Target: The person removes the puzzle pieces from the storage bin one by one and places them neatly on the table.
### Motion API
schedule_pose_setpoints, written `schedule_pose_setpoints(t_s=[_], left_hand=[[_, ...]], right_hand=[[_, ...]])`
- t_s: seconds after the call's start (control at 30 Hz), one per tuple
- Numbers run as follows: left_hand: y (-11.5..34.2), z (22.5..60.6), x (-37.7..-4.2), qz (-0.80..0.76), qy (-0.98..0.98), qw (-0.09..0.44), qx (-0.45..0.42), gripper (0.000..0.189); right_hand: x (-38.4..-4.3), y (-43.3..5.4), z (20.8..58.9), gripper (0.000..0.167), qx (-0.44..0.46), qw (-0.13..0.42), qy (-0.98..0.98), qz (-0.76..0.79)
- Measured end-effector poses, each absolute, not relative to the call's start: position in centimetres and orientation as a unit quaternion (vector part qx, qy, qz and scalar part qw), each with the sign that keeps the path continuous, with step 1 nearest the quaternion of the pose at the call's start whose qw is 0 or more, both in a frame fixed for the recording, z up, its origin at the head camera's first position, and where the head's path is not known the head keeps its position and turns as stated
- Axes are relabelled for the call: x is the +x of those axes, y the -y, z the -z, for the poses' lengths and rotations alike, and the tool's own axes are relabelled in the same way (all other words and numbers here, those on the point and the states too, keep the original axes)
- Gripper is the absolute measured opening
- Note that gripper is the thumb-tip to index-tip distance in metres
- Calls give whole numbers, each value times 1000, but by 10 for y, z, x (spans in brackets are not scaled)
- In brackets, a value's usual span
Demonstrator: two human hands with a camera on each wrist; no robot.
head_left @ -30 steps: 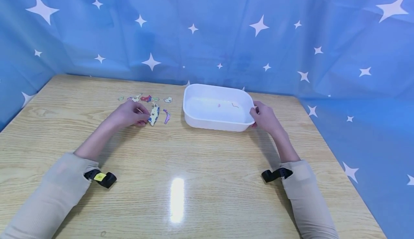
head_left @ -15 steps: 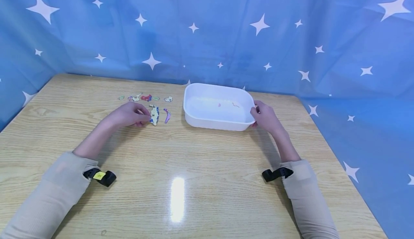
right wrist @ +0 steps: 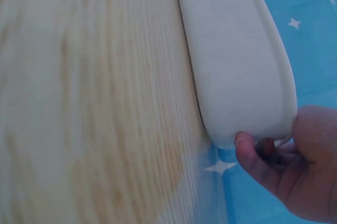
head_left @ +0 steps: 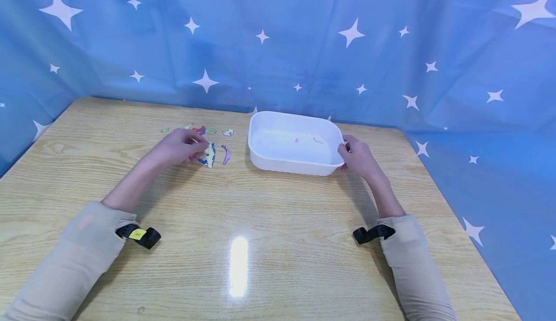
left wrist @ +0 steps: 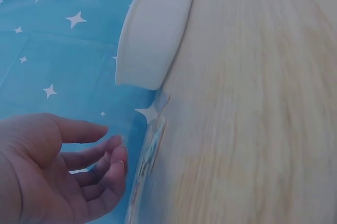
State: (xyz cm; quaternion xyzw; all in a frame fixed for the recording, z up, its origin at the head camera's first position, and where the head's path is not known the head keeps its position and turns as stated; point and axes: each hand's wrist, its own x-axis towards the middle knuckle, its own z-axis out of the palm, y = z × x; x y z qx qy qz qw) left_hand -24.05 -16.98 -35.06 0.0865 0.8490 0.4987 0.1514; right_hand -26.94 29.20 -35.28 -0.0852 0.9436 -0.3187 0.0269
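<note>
In the head view my left hand [head_left: 179, 146] hovers over the left side of the table, its fingertips overlapping a flat cream-and-blue sticker-like piece [head_left: 210, 155]. The left wrist view shows that hand [left wrist: 68, 174] with loosely bent fingers, a gap between thumb and fingers, and nothing held. A thin purple curved piece [head_left: 226, 155] lies just right of the cream one. My right hand [head_left: 358, 158] grips the right end of a white plastic basin [head_left: 295, 166], thumb over the rim and fingers against the outer wall. Inside the basin are a small pink bit [head_left: 297, 140] and a thin curved strand [head_left: 318, 141].
Behind my left hand, small flat pieces lie in a row: a red-and-blue one [head_left: 199, 130], a green one [head_left: 211, 131], a white one [head_left: 228, 132] and a pale green one [head_left: 165, 130]. A blue starred cloth [head_left: 243, 55] hangs behind the wooden table [head_left: 286, 244].
My left hand has lifted slightly and shifted right over the cream-and-blue piece, its fingers moving off the piece's lower left edge. The right hand stays on the basin.
</note>
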Motion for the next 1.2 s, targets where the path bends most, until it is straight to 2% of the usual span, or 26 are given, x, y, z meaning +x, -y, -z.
schedule_pose_setpoints(t_s=[0.53, 1.2], left_hand=[[135, 337, -245, -558, -819, 49, 127, 34], [81, 318, -250, -603, -782, 30, 156, 31]], right_hand=[[-270, -295, 354, 49, -95, 29, -939, 328], [-269, -295, 354, 50, -97, 27, -940, 326]])
